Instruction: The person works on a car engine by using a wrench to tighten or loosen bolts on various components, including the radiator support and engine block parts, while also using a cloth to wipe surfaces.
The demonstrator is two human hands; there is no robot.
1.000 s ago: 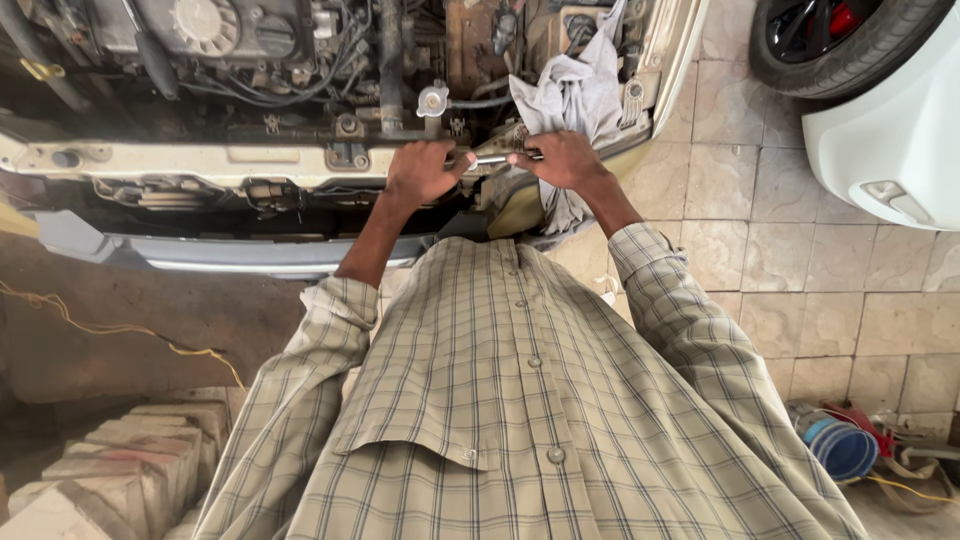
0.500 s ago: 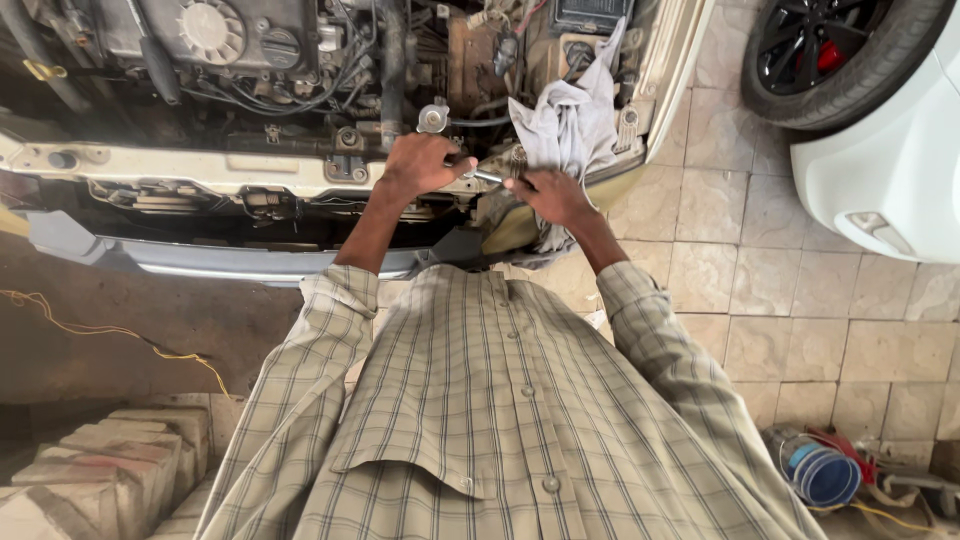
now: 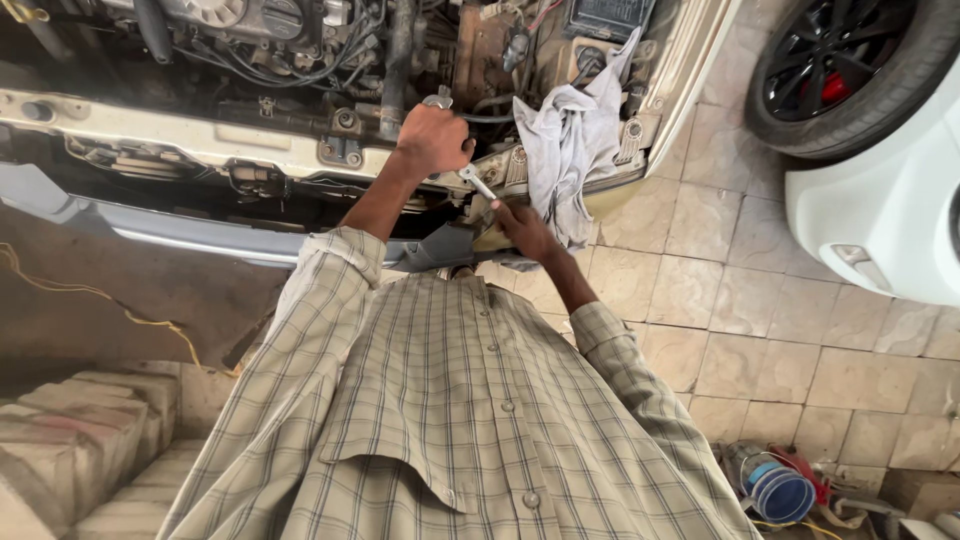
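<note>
Here, at the open engine bay, our left hand [image 3: 432,140] grips a metal wrench [image 3: 478,183] above the front panel [image 3: 250,140]; our right hand [image 3: 520,228] closes on its lower end, beside a grey rag [image 3: 570,150]. We should probably steady it and turn smoothly.

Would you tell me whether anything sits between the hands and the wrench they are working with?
Nothing visible does. The left hand is closed on the upper end of the wrench, and the right hand touches its lower end. The grey rag hangs beside them, to the right.
</note>
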